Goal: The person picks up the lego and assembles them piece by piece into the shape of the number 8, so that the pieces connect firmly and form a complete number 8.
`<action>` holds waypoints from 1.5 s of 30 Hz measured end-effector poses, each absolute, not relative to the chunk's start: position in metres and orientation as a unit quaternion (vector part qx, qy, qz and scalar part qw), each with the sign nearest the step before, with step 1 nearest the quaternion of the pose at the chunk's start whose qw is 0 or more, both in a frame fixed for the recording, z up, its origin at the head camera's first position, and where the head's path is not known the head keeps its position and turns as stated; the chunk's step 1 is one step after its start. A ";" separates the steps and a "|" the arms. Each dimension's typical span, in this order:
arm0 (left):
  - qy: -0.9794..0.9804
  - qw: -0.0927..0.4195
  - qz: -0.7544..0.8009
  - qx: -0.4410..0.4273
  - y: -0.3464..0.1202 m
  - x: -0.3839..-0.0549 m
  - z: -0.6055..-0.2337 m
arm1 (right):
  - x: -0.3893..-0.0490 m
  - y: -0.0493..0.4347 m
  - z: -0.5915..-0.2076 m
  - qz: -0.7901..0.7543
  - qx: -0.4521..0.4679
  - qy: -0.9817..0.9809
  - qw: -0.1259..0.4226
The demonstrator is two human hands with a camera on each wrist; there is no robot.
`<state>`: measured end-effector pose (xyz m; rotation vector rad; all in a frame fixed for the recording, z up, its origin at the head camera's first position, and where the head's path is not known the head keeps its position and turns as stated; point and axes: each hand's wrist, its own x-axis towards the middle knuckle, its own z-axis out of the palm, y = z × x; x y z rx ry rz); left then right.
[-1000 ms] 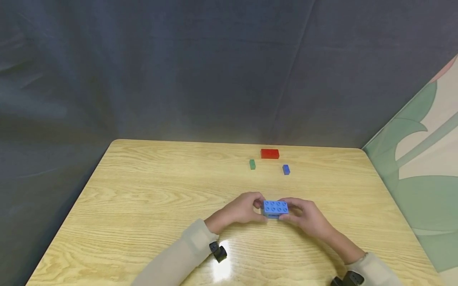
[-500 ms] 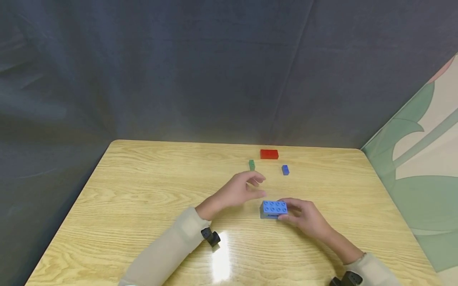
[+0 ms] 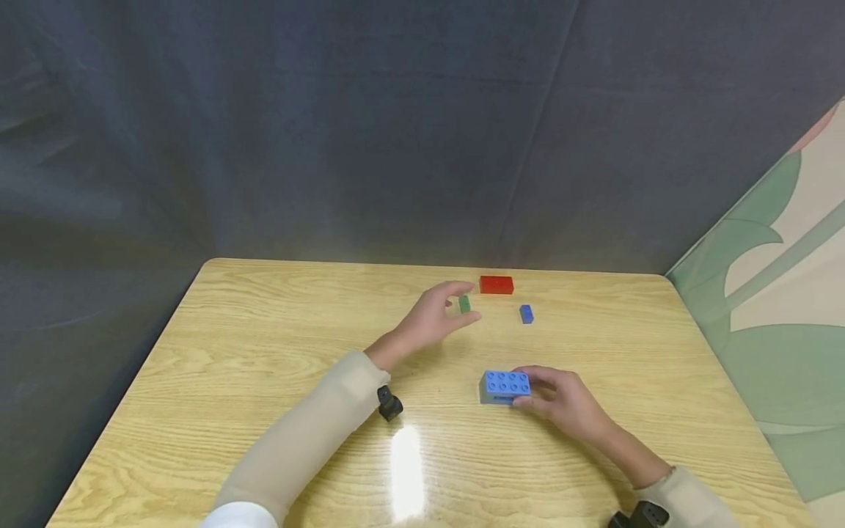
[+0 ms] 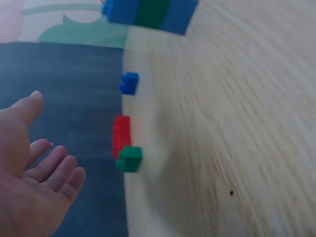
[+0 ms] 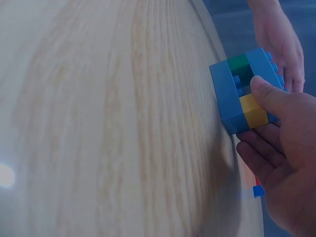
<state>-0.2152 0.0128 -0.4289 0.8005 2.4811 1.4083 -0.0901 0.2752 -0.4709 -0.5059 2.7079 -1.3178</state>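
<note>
My right hand [image 3: 568, 400] grips the right end of a built block of toy bricks [image 3: 505, 383], thumb in front and fingers behind. Its top is a light blue studded brick; in the right wrist view a yellow brick [image 5: 253, 112] and a green one [image 5: 239, 63] sit between two blue layers, with a gap in the middle. My left hand [image 3: 428, 317] reaches over the table, thumb and fingers spread around a small green brick [image 3: 465, 303]. In the left wrist view that green brick [image 4: 131, 159] stands apart from the fingers.
Behind the green brick, to its right, lies a long red brick [image 3: 496, 285]. A small dark blue brick [image 3: 526, 314] is further right. The wooden table [image 3: 264, 330] ends at a dark curtain [image 3: 396, 147]; a patterned panel [image 3: 779, 367] borders the right side.
My left hand has let go of the built block and moved away from me, up to the small green brick. The right hand has stayed in place, holding the block.
</note>
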 end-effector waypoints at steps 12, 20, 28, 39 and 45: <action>0.859 0.103 0.445 0.233 0.019 -0.246 -0.455 | -0.094 0.275 -0.474 -0.421 -0.163 0.891 0.043; 0.867 0.106 0.439 0.212 0.025 -0.257 -0.471 | -0.092 0.274 -0.473 -0.428 -0.168 0.887 0.041; 0.872 0.095 0.438 0.197 0.030 -0.257 -0.479 | -0.092 0.275 -0.473 -0.435 -0.168 0.884 0.041; 0.892 0.075 0.400 0.196 0.038 -0.255 -0.479 | -0.090 0.275 -0.473 -0.430 -0.161 0.887 0.041; 0.898 0.057 0.385 0.207 0.040 -0.254 -0.478 | -0.090 0.277 -0.475 -0.432 -0.162 0.886 0.043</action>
